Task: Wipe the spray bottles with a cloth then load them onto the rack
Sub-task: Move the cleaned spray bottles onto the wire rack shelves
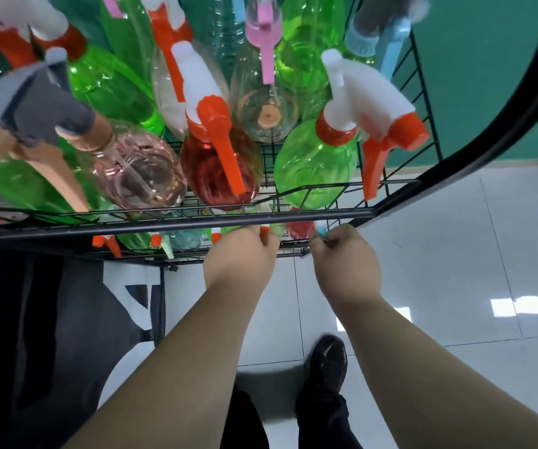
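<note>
your forearms reach straight ahead, knuckles up, below the rack's (196, 218) front rail. your left hand (240, 257) curls round an orange trigger (264, 233) on the lower shelf (290, 254). your right hand (345, 264) pinches a blue piece (321, 234) beside a red bottle (300, 226). above, spray bottles (316, 163) crowd the upper shelf (326, 185).

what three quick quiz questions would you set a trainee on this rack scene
1. True or false: the left hand and right hand are lifting a bottle off the top shelf.
2. The red bottle on the top shelf has a trigger of which colour? A blue, B orange, C pink.
3. Fill in: the small part at the right hand's fingertips is light ____.
Key: 1 false, both reach beneath that shelf; 2 B; 3 blue.
</note>
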